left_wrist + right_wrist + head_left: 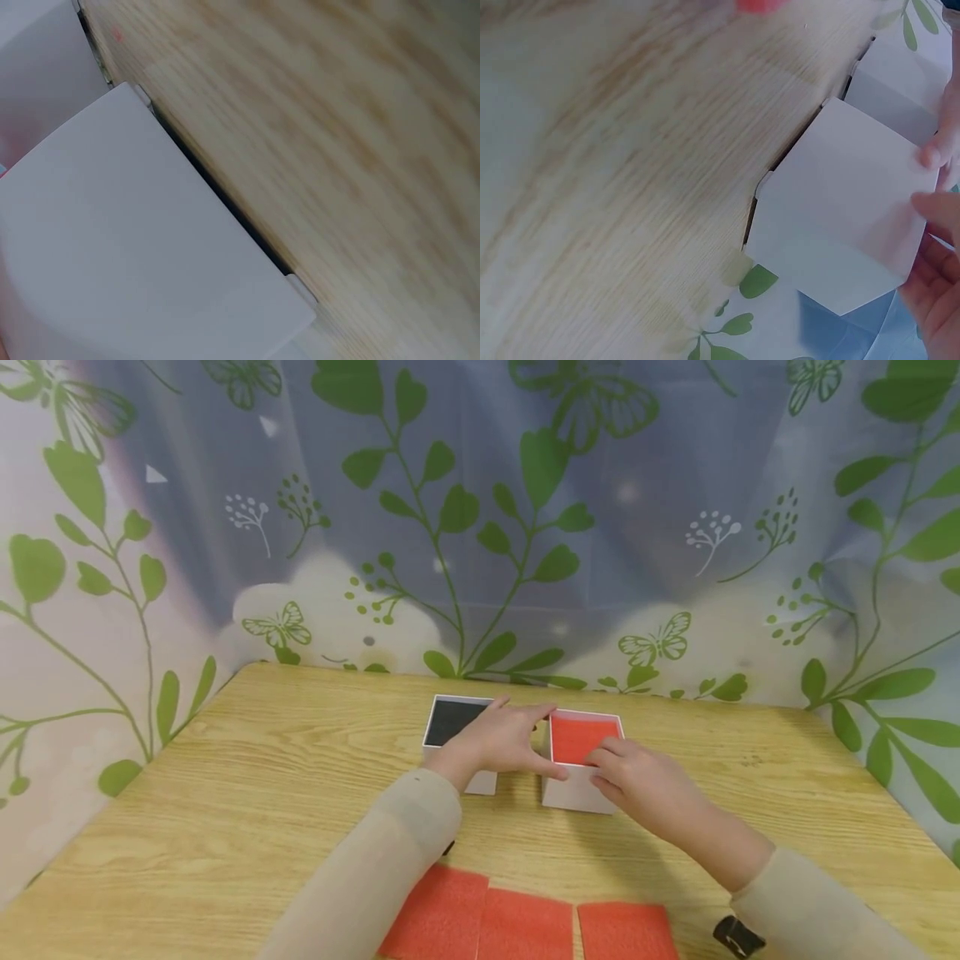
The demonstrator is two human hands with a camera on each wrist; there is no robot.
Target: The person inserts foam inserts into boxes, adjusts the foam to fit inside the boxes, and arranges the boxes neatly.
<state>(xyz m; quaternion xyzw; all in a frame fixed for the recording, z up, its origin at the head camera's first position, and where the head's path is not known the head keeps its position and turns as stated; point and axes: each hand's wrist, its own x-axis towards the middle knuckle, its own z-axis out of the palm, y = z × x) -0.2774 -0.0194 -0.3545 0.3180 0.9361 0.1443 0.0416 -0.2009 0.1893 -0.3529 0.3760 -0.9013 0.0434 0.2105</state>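
A white box (577,787) stands upright on the table with a red felt-like sheet (577,739) inside it. My left hand (504,739) spreads its thumb and fingers along this box's left side, a fingertip at the far corner and the thumb by the front rim. At the front right corner, my right hand (645,777) curls its fingers over the rim, fingertips over the red sheet, thumb against the front wall. The right wrist view shows that thumb on the white wall (840,202). Beneath my left wrist is a second white box (480,782) holding a dark sheet (450,720).
Three red sheets (525,920) lie side by side at the table's near edge, partly behind my left sleeve. A black strap (738,937) shows below my right sleeve. The wood-grain table (300,777) reaches back to a leaf-patterned curtain (480,568).
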